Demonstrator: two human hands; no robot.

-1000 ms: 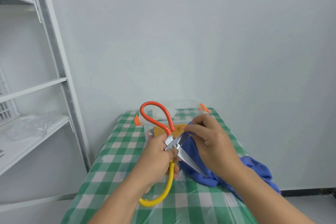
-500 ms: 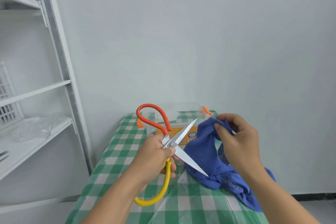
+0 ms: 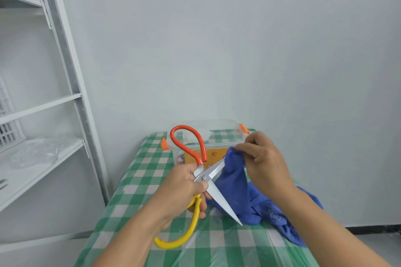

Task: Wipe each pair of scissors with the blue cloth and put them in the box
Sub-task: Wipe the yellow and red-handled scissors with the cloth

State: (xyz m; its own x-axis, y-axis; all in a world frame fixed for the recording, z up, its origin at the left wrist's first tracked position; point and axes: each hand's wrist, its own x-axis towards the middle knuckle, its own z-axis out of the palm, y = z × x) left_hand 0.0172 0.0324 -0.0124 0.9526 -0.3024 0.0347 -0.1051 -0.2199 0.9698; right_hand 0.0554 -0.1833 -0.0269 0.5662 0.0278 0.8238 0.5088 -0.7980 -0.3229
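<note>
On the table (image 3: 138,180): a green and white checked cover is lying under a shiny clear sheet.
Box (image 3: 219,128): it is sitting at the far end of the table, behind the hands. It is clear plastic with orange clips on both sides. Something pink is showing inside, but I cannot tell what.
Writing: an orange label (image 3: 213,154) is showing on the front of the box, with a little oval mark that reads "CCC". The other print is too small to read.
Scissors (image 3: 205,178): they are being held up above the table with the blades wide apart. The red handle loop is pointing up and the yellow one is hanging down.
Left hand (image 3: 180,186): it is gripping the scissors tight by the screw where the blades cross.
Right hand (image 3: 267,162): it is pinching the top of the blue cloth (image 3: 234,186) and lifting it.
Blue cloth: it is hanging from the right hand down to the table, and the upper blade tip is touching it.
Hands: they are staying near each other but not touching.
Shelf (image 3: 43,158): it is standing on the left, white, with a white crate (image 3: 8,128) on it.
</note>
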